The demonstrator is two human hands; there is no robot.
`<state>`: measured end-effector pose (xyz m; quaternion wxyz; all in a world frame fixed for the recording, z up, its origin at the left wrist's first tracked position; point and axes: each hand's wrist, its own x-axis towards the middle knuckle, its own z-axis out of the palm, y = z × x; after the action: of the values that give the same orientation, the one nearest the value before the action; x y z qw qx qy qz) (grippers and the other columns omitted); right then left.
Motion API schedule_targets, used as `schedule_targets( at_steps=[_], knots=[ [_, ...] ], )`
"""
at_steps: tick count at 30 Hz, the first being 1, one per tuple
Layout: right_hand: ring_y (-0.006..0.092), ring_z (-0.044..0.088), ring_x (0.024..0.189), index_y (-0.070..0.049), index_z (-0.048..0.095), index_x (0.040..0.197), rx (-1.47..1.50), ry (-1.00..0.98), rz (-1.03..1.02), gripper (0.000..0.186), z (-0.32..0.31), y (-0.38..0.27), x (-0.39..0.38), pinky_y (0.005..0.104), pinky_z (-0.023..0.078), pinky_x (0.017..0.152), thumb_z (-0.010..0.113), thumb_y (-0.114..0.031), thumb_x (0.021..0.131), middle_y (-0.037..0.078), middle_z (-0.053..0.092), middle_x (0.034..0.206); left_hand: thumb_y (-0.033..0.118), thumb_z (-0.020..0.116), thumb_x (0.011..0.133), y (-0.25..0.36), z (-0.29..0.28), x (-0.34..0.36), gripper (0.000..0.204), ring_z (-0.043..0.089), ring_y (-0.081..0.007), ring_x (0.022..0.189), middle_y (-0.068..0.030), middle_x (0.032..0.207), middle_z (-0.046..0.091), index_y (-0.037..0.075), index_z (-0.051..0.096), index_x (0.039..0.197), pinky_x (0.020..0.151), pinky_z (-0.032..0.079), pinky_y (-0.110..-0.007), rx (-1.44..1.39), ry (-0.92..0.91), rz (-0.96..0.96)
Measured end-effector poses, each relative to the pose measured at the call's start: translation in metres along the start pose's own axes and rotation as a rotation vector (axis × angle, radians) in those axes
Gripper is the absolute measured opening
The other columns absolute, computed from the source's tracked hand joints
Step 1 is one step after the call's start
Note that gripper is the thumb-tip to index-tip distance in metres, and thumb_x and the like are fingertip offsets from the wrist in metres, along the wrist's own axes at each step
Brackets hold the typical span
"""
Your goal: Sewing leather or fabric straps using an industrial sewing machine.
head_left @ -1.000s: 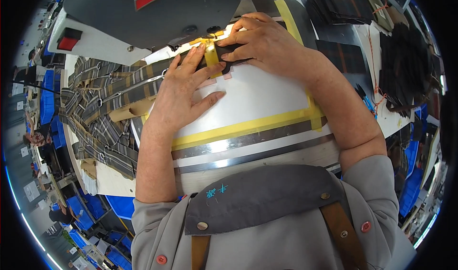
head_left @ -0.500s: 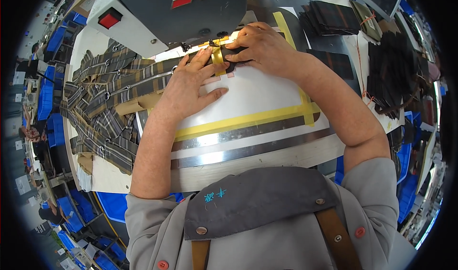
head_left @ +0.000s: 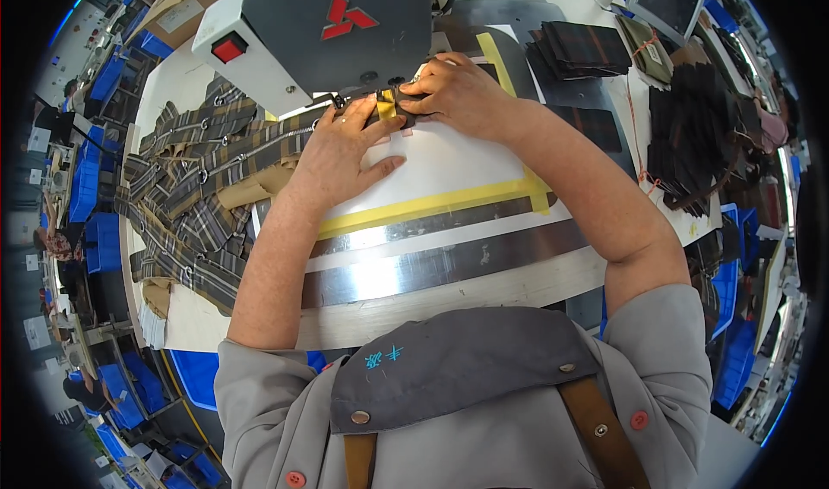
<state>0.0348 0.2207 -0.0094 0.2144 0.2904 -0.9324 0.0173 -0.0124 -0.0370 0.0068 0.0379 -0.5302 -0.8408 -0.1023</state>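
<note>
My left hand [head_left: 354,152] lies palm down with fingers apart, its fingertips on the plaid strip with metal hardware [head_left: 246,150] beneath the grey machine head [head_left: 371,23]. My right hand [head_left: 458,100] has bent, parted fingers pressing on a dark piece [head_left: 412,119] beside a short yellow piece [head_left: 385,107] at the machine's working point, where fine detail is hidden by fingers. Under both hands is a white sheet [head_left: 432,165] edged with yellow tape [head_left: 414,204] on a metal plate [head_left: 389,275].
A heap of plaid strips [head_left: 181,230] covers the table's left side. Folded dark plaid pieces [head_left: 579,49], a dark fabric pile [head_left: 682,135] and a screen [head_left: 665,1] are at the right. Blue bins [head_left: 104,243] and other people [head_left: 82,390] appear at the far left.
The whole view has shifted with the head, showing more of the table behind the machine. My hands keep nearly the same places on the work, with slight finger movement.
</note>
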Motion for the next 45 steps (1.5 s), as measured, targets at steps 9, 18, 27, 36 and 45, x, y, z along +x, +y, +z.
schedule_targets(
  at_steps=[9,18,27,36,45],
  knots=[
    [0.0156,0.061,0.121,-0.029,0.075,0.109,-0.066,-0.077,0.043,0.024,0.026,0.01,0.006,0.0513,0.04,0.112,0.059,-0.028,0.091,-0.01,0.069,0.124,0.043,0.072,0.089,0.0,0.015,-0.012,0.073,0.052,-0.0366,0.137,-0.0216,0.147,0.056,-0.002,0.052,0.143,0.116,0.033,-0.057,-0.099,0.095,-0.067],
    [0.0177,0.051,0.134,-0.03,0.075,0.122,0.109,-0.224,0.183,0.03,0.014,0.01,0.012,0.0539,0.03,0.119,0.061,-0.039,0.097,-0.009,0.063,0.141,0.046,0.069,0.093,-0.006,0.019,-0.008,0.071,0.049,-0.0371,0.14,-0.0228,0.148,0.055,-0.003,0.053,0.142,0.118,0.03,-0.059,-0.085,0.064,-0.091],
    [0.0203,0.049,0.136,-0.028,0.066,0.135,0.112,-0.154,0.253,0.035,0.029,0.002,-0.005,0.0544,0.029,0.12,0.055,-0.036,0.102,-0.007,0.059,0.146,0.051,0.055,0.101,-0.013,0.014,-0.014,0.064,0.057,-0.0355,0.13,-0.0191,0.139,0.062,-0.001,0.058,0.138,0.117,0.031,-0.056,0.027,0.175,-0.099],
    [0.0258,0.038,0.149,-0.013,0.053,0.15,0.071,-0.186,0.338,0.052,-0.002,-0.047,-0.053,0.056,0.025,0.122,0.047,-0.041,0.106,0.007,0.045,0.161,0.043,0.054,0.104,-0.035,0.011,-0.031,0.044,0.063,-0.0323,0.118,-0.0119,0.123,0.069,0.006,0.064,0.128,0.112,0.035,-0.055,0.055,0.26,-0.396],
    [0.0273,0.036,0.151,-0.013,0.052,0.151,0.107,-0.257,0.34,0.054,-0.029,-0.087,-0.079,0.0559,0.024,0.123,0.049,-0.042,0.106,0.008,0.042,0.162,0.055,0.086,0.074,-0.015,-0.023,-0.028,0.061,0.069,-0.0319,0.095,-0.0145,0.104,0.073,0.005,0.072,0.107,0.096,0.039,-0.046,0.135,0.084,-0.447]
  ],
)
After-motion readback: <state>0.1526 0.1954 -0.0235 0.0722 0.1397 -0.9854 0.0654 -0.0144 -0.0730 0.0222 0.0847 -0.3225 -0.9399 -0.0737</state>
